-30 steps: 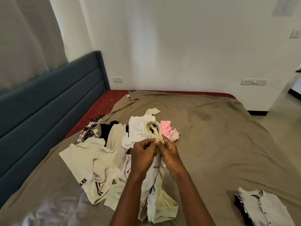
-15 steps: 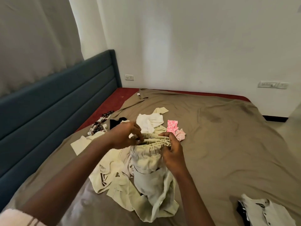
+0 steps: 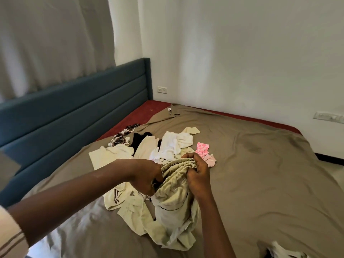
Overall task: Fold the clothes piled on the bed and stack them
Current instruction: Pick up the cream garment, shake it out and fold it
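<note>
At centre frame, gripped at the gathered waistband by both hands: pale green cotton trousers with an elastic waist (image 3: 173,200), legs hanging crumpled down onto the olive-brown bed sheet (image 3: 260,183). On that waistband, left hand (image 3: 149,175) curled round the left side and right hand (image 3: 197,174) bunching the right side, thumb over the elastic. Just behind, toward upper centre, the unfolded heap of white, cream and black clothes (image 3: 167,146), with a small pink patterned garment (image 3: 202,148) at its right edge.

Likely to go wrong from here:
- Trouser legs dragging across the cream shirt with dark stripes (image 3: 119,196) lying underneath, pulling it along if lifted.
- Twisted legs giving a lumpy, lopsided fold.
- Elastic slipping out of an uneven grip.

Hard to make out:
- Left fingertips, buried in the cloth.
- Trousers right side or wrong side out, impossible to tell.
- Folded stack of pale clothing (image 3: 286,253), cut off at the bottom right edge.
- Whatever lies beneath the heap.
</note>
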The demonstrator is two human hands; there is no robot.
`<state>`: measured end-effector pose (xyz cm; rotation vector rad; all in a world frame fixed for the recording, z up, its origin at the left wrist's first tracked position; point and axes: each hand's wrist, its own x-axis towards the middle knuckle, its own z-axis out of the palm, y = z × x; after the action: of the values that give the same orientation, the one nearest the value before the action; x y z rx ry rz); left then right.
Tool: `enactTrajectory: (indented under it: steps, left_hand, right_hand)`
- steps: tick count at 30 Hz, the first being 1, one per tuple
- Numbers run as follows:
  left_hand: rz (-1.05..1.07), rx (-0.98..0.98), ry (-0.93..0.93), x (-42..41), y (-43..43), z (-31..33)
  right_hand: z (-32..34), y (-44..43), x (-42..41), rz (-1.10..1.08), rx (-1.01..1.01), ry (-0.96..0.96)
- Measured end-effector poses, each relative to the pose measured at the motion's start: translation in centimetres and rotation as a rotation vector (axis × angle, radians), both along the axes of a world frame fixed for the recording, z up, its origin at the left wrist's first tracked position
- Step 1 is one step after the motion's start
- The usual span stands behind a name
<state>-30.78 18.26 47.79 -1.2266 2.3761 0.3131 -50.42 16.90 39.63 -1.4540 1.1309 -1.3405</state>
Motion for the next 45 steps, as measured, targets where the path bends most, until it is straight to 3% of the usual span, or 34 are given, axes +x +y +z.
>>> enactTrajectory:
  steps: [4,11,13,16,18,23,31,36,39,42,45]
  left_hand:
    - [-0.083,-0.207,-0.076,-0.8,1.0,0.0]
    - [0.025,-0.615,0.664,1.9,1.8,3.1]
    - [0.077,-0.568,0.621,2.6,1.8,2.4]
    - [0.1,-0.441,0.253,3.8,2.3,0.4]
    - [0.062,-0.494,0.149,4.1,2.7,-0.4]
    - [0.036,-0.641,0.394,4.4,2.5,-2.0]
    - [0.092,-0.52,0.383,5.7,2.3,-2.0]
    - [0.192,-0.531,0.825,5.2,0.8,0.2]
    - [0.284,-0.455,1.047,4.2,-0.4,3.8]
    - [0.268,-0.415,1.088,2.6,-1.7,7.3]
    - [0.272,-0.426,1.19,1.4,-2.5,9.1]
  right_hand:
    - [-0.3,-0.2,-0.6,-0.033,-0.037,0.122]
    - [0.0,-1.0,-3.4,-0.022,-0.188,0.31]
    - [0.6,-1.5,-3.4,-0.046,-0.208,0.28]
    - [1.3,-1.9,-2.8,-0.033,-0.158,0.261]
    - [1.6,-1.7,-2.2,-0.034,-0.147,0.237]
    - [3.1,-2.9,-1.9,-0.061,-0.123,0.067]
    - [5.6,-3.2,-0.7,-0.062,-0.254,0.229]
    - [6.5,-4.5,0.4,-0.146,-0.169,0.303]
    - [7.9,-3.7,1.4,-0.234,-0.395,0.439]
    - [10.8,-2.8,3.4,-0.17,-0.759,0.638]
    - [13.3,-4.1,4.8,-0.141,-0.74,0.581]
